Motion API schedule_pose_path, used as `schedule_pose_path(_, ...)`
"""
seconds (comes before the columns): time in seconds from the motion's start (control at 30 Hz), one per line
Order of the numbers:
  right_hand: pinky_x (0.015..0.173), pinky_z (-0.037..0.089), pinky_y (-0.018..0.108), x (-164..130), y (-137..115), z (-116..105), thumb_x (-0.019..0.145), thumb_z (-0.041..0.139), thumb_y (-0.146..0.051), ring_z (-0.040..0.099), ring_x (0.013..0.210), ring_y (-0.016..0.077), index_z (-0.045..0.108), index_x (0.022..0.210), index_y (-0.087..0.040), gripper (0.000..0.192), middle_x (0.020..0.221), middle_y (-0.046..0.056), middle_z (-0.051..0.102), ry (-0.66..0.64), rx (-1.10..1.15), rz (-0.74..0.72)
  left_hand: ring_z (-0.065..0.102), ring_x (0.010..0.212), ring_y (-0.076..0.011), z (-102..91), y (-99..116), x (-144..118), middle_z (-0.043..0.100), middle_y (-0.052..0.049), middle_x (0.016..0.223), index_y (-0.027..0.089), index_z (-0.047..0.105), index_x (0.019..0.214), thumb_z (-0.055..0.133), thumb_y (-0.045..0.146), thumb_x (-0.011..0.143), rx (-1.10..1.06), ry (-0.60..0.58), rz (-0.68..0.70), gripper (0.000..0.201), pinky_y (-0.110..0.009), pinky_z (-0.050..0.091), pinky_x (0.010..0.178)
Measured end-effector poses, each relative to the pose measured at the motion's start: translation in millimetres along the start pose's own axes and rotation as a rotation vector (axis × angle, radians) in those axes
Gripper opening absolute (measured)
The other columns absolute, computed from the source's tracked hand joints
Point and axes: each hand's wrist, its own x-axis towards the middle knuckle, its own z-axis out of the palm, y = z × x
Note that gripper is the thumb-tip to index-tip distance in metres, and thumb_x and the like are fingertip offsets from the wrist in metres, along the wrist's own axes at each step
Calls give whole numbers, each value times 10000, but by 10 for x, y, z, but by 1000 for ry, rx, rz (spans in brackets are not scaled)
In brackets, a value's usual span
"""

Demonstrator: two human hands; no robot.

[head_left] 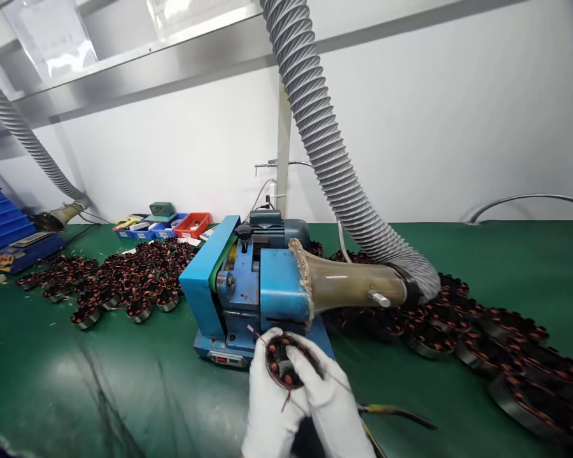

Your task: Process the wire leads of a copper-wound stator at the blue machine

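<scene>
Between my gloved hands is a ring-shaped motor stator (272, 362) with copper windings and a dark core. My left hand (265, 397) is closed around its left side and underside. On its right side my right hand (332, 397) grips it, with the thumb laid over the windings. Thin wire ends stick out at the upper left and the bottom of the ring. Just beyond my hands stands a blue belt-driven machine (241, 292) with a motor. Its red and green switch (226, 360) is close to my left hand. Fingers under the stator are hidden.
A translucent funnel (358, 283) joins the machine to a grey ribbed hose (322, 127). Many stators (138, 273) lie heaped at left, and larger-looking ones (496, 346) at right. Small bins, one a red bin (193, 224), stand behind. A yellow-and-black cable (396, 412) lies at front right.
</scene>
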Motion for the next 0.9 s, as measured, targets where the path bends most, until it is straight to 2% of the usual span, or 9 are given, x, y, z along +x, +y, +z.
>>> schedule_pose_path(0.13, 828, 542, 403, 74, -30, -23, 731, 634, -423, 690, 886, 300, 726, 903, -189, 305, 945, 116, 759, -7, 14, 3, 664, 835, -229, 38, 53, 6, 704, -57, 890, 197, 633, 855, 870, 241, 393, 82, -70, 53, 522, -312, 519, 779)
schedule_pose_path(0.27, 841, 529, 422, 62, -4, -38, 749, 617, -413, 678, 907, 309, 716, 925, -179, 309, 960, 126, 750, 4, 22, 28, 654, 862, -245, 27, 80, -20, 700, -62, 924, 203, 634, 882, 877, 140, 310, 170, -136, 84, 624, -327, 508, 800)
schedule_pose_path(0.4, 829, 537, 413, 57, -16, -33, 738, 628, -419, 686, 893, 311, 722, 913, -169, 320, 946, 127, 756, 28, 31, 35, 655, 890, -245, 0, 79, -4, 706, -54, 936, 204, 638, 892, 867, 165, 363, 195, -151, 94, 578, -328, 505, 821)
schedule_pose_path(0.63, 793, 553, 397, 71, -72, -49, 703, 650, -419, 702, 846, 310, 740, 854, -169, 305, 897, 124, 768, 42, 22, 14, 668, 803, -215, 67, 21, 17, 711, -45, 849, 200, 631, 826, 798, 64, 405, 159, -71, 96, 472, -295, 519, 758)
schedule_pose_path(0.9, 804, 551, 387, 65, -134, -34, 721, 621, -415, 700, 868, 306, 735, 879, -170, 313, 908, 121, 768, 44, -15, 5, 676, 773, -215, 122, 64, 33, 708, -50, 808, 206, 619, 785, 792, 254, 491, 124, -32, 57, 344, -321, 530, 748)
